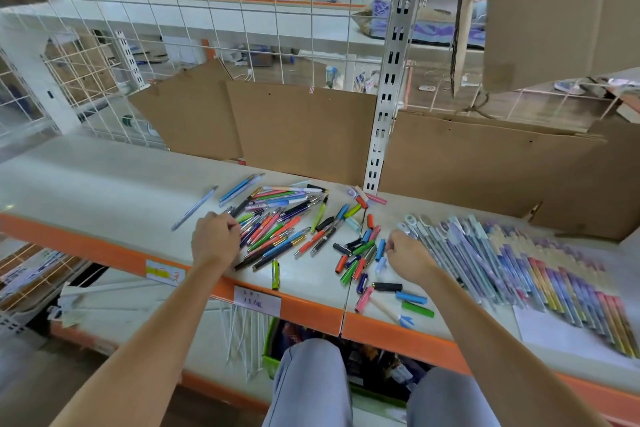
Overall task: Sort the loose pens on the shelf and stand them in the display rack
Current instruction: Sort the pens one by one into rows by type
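Note:
A heap of loose colourful pens point(280, 218) lies on the white shelf point(104, 180). My left hand point(214, 239) rests at the heap's left edge, fingers curled over the ends of several pens. To the right lies a scatter of pen caps and short pens point(360, 253). My right hand point(408, 253) sits between that scatter and a long fanned row of patterned pens point(519, 260); its fingers are curled, and what they hold is hidden. No display rack shows.
A single pale blue pen point(194, 208) lies apart at the left. Cardboard sheets point(301, 128) lean against the wire grid and slotted upright point(381, 135) behind. The shelf's orange front edge point(304, 308) carries a price label point(257, 302). My knees are below.

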